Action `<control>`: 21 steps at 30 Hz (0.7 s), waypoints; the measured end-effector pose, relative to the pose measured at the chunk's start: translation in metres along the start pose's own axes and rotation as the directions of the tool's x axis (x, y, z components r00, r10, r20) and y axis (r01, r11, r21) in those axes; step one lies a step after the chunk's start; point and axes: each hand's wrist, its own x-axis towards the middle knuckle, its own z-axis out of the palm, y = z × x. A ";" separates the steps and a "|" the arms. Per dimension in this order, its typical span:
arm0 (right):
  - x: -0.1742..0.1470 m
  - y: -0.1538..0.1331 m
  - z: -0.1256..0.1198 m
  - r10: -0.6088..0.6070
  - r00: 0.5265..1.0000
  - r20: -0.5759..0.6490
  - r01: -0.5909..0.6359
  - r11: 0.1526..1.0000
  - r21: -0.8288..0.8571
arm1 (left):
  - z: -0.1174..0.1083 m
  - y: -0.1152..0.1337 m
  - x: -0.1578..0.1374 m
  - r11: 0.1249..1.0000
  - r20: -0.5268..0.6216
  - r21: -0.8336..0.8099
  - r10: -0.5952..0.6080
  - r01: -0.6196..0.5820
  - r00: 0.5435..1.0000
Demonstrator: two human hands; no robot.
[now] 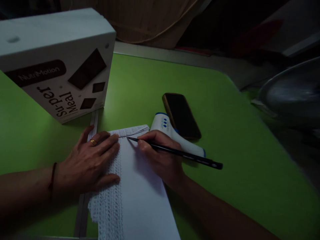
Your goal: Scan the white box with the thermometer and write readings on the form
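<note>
My right fingers [157, 136] pinch a black pen [190, 155], its tip at the paper [142, 203], which runs towards the near edge of the bench [230, 116]. My left fingers [106, 144], spread, lie on its rows of marks, too small to read. Towards the far edge, the box [62, 66] reads "NutriMotion" and "Su-per Meal".

The room is dim. A green counter [237, 150], crossed by a metal strip [82, 216] at left, has a brown panel [147, 16] beyond its far edge.
</note>
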 end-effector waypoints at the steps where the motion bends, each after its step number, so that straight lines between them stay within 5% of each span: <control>1: 0.000 0.000 0.000 0.001 1.000 -0.002 -0.001 1.000 0.001 | 0.000 0.000 0.000 1.000 0.002 0.000 0.000 0.000 1.000; 21: 0.000 -0.002 0.000 -0.006 1.000 0.000 0.006 1.000 0.007 | -0.002 0.000 0.003 1.000 0.035 -0.021 -0.014 0.014 0.999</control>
